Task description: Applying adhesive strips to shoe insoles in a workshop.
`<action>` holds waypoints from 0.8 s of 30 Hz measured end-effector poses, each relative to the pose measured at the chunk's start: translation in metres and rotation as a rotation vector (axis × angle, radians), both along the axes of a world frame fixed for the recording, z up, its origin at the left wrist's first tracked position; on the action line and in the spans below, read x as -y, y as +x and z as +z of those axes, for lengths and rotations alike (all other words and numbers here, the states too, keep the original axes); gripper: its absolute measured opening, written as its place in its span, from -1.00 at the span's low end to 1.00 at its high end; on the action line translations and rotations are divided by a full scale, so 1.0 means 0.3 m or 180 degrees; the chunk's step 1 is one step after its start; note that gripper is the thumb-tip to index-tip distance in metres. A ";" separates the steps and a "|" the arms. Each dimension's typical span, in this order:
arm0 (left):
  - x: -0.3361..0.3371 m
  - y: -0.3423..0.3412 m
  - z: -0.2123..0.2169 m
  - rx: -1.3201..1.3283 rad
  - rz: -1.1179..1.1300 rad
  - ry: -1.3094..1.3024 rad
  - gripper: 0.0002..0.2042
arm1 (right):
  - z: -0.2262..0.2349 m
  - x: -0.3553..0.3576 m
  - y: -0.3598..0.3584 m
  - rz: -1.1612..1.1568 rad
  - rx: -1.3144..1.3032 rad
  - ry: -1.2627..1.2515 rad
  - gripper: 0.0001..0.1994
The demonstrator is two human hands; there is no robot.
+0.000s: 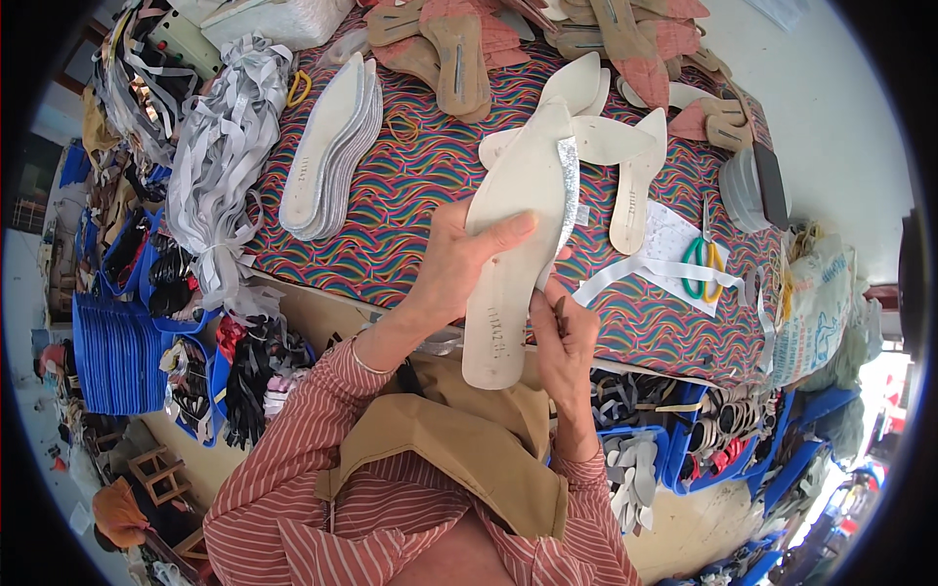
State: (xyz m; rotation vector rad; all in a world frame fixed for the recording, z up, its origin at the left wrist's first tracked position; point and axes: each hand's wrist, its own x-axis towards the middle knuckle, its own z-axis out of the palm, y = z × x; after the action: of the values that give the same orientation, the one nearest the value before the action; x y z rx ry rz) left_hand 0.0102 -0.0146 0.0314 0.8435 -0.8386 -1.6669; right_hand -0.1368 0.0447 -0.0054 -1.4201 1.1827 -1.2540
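Observation:
A long white shoe insole (498, 283) is held over the near edge of the table, toe end pointing away from me. My left hand (457, 259) grips it from the left, thumb flat on top and fingers underneath. Silver glittery edging (568, 186) runs along the upper right side of the insole. Lower on that same side, my right hand (567, 342) pinches the edge between thumb and fingers; what lies under those fingertips is hidden. Beyond it, several loose white insoles (637, 186) overlap on the patterned cloth. A neat stack of insoles (322, 161) lies to the left.
Scissors with green and yellow handles (705, 264) lie on white paper (664, 230), crossed by a white ribbon (650, 266). Brown and pink sole pieces (459, 59) pile at the back. A grey ribbon bundle (220, 146) hangs at left. Blue bins (117, 352) flank the table.

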 end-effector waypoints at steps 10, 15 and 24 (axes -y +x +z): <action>0.061 -0.073 0.007 0.0277 0.0135 -0.0565 -0.72 | 0.029 0.047 -0.036 -0.0229 0.0256 0.0284 -0.74; 0.004 -0.111 -0.043 0.0073 -0.0175 -0.0163 -0.75 | 0.035 0.119 -0.045 -0.0613 0.0630 -0.0069 -0.75; 0.040 -0.072 -0.024 -0.0240 -0.0458 -0.0273 -0.72 | 0.004 -0.009 -0.079 -0.0488 -0.1148 -0.0324 -0.83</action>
State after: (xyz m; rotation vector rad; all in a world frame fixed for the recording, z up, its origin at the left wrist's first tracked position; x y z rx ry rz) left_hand -0.0115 -0.0264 0.0241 0.6704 -0.9299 -1.7635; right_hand -0.1605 0.0474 -0.0043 -1.7080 1.5110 -1.2066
